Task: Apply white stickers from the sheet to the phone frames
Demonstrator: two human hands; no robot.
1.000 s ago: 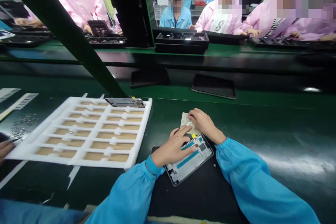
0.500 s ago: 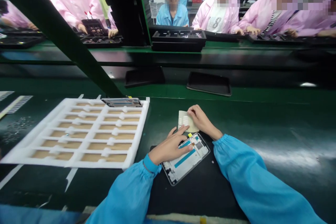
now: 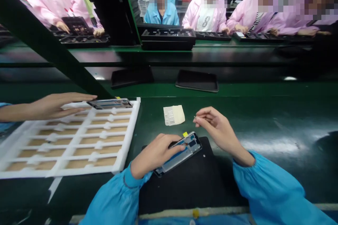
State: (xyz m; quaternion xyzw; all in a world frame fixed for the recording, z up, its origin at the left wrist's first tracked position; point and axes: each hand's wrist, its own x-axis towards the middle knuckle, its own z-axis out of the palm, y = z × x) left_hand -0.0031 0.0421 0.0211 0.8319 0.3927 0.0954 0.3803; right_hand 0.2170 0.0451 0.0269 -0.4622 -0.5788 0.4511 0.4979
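Note:
My left hand (image 3: 161,153) grips a phone frame (image 3: 182,154) with a yellow tab at its top end. The frame is tilted up over a black mat (image 3: 190,190), its long upper edge under my fingers. To the right, my right hand (image 3: 215,126) is raised with thumb and index finger pinched together on a tiny pale piece (image 3: 195,116), too small to name. Just left of those fingertips, a cream backing sheet (image 3: 174,115) with rows of small pale strips lies on the green bench, touched by neither hand.
Another person's hand (image 3: 50,107) reaches in from the left, at a second phone frame (image 3: 111,103) standing in the white foam tray (image 3: 133,126). Two black trays (image 3: 196,81) lie further back. Co-workers (image 3: 206,12) sit across the line. A green slanted beam (image 3: 52,45) crosses the left side.
My right hand has come off the backing sheet, moving right with a tiny piece. My left hand has left the sheet and tilted the phone frame. Another person's hand has appeared at the foam tray.

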